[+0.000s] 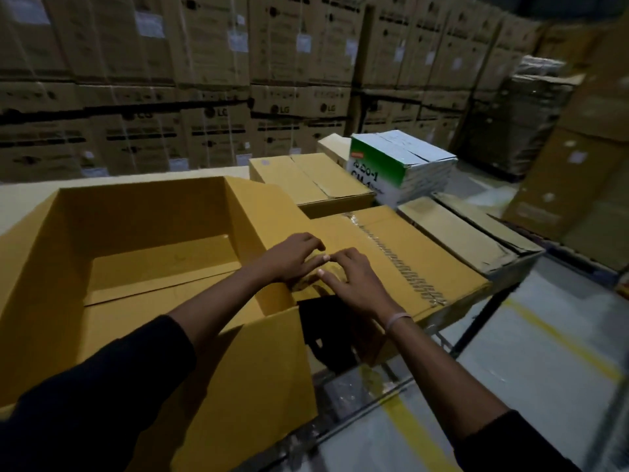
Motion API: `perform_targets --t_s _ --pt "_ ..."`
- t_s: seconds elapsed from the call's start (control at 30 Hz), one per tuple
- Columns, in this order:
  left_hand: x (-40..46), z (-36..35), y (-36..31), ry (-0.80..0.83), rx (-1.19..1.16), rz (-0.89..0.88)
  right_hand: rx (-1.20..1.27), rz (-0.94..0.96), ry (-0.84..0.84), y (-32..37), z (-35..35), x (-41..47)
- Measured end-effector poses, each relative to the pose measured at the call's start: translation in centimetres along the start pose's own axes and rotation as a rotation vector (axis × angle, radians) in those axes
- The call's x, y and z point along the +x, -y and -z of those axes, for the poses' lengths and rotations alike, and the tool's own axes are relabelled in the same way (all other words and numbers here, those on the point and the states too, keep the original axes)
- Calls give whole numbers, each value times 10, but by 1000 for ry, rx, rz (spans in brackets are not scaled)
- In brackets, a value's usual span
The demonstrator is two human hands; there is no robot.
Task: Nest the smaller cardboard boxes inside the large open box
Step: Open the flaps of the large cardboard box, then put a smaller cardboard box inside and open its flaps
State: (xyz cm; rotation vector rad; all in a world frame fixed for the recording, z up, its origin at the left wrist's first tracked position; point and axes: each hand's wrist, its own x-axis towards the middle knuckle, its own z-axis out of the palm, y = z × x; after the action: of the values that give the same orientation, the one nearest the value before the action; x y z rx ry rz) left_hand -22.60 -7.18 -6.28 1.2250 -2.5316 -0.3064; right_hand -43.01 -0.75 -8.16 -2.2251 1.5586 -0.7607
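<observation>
The large open box [143, 253] occupies the left half of the view, flaps up, interior bare down to its taped floor seam. Directly at its 3 o'clock side, touching its right wall, lies a closed cardboard box [401, 253] sealed along its top with a strip of clear tape running from 11 o'clock to 5 o'clock. Both hands rest on the near-left corner of this taped box, just beside the open box's right wall. The left hand [296, 258] reaches across the open box's near-right corner, fingers curled down onto the taped box's top. The right hand [354, 277] lies at the left hand's 4 o'clock, fingers bent, fingertips meeting those of the left hand. Whether either hand pinches the tape end or merely presses on the cardboard cannot be told. A pale band [398, 320] circles the right wrist. At 12 o'clock from the hands sits a second closed brown box [309, 182]; at its 2 o'clock stands a green-and-white carton [401, 165]. At 3 o'clock from the taped box lies a further flat brown box [466, 233], its flaps loose. Stacked brown cartons [211, 80] form a wall across the background. The floor [531, 352] at lower right carries yellow lines.
</observation>
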Motion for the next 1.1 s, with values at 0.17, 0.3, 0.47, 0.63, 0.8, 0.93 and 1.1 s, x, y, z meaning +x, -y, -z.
perform_targets --t_s 0.17,0.3,0.47,0.63,0.8,0.93,1.1 --pt "69 -22 -2 321 94 92 -8 -166 112 -76 27 33" --pt "121 -34 13 454 180 208 -42 -247 185 -135 33 77" --pt "187 -50 35 352 139 405 -101 -275 240 -197 37 148" --pt "228 -66 51 220 78 593 -184 -266 286 -247 32 203" --pt "259 -87 67 86 -1 705 -197 -226 243 -272 24 251" --pt "286 -98 91 -14 34 796 -130 -194 198 -282 16 289" --pt "313 -94 136 -162 57 941 -118 -249 160 -289 11 343"
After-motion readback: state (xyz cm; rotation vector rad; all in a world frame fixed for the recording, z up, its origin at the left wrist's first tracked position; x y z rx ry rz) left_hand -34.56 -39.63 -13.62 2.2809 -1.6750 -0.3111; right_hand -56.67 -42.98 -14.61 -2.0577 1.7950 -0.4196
